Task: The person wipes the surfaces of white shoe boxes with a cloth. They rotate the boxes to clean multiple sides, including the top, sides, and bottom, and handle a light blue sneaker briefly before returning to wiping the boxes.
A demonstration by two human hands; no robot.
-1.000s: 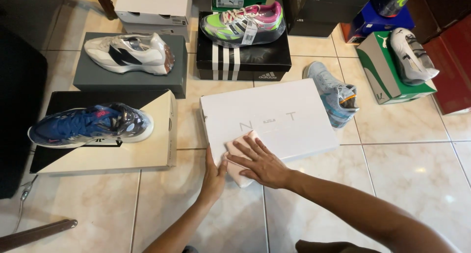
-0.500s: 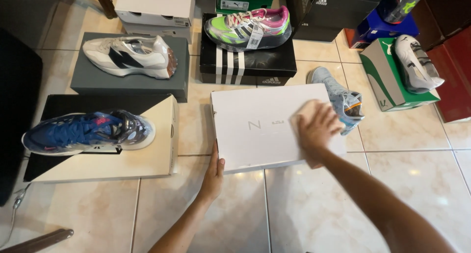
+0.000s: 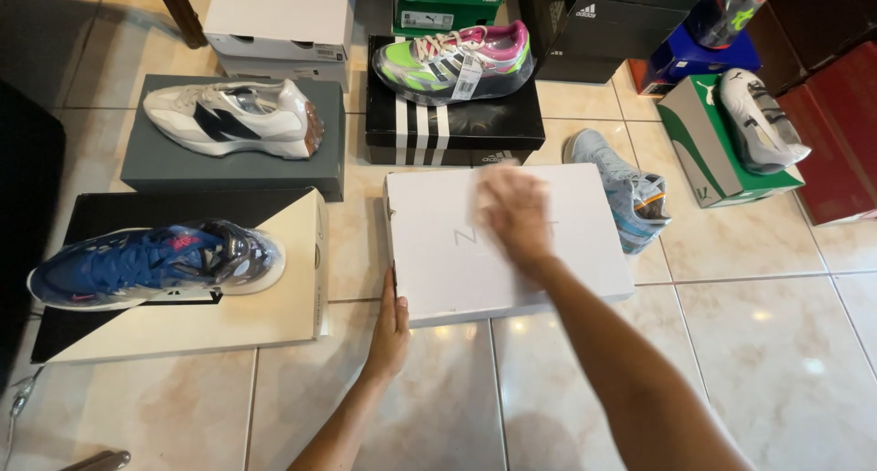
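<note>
A white shoe box lies flat on the tiled floor in front of me. My left hand presses against its near left edge, fingers straight along the side, steadying it. My right hand is palm down on the lid near its middle, blurred by motion. Whether anything lies under the palm is hidden by the hand and the blur. A light blue sneaker rests on the floor at the box's far right corner.
Shoe boxes ring the spot: a black-and-cream box with a blue sneaker at left, a grey box with a white sneaker, a black striped box with a neon sneaker, and a green box at right.
My right hand has swept over the lid, from the near left corner out to the right edge and back toward the middle. The left hand has stayed on the box's edge.
</note>
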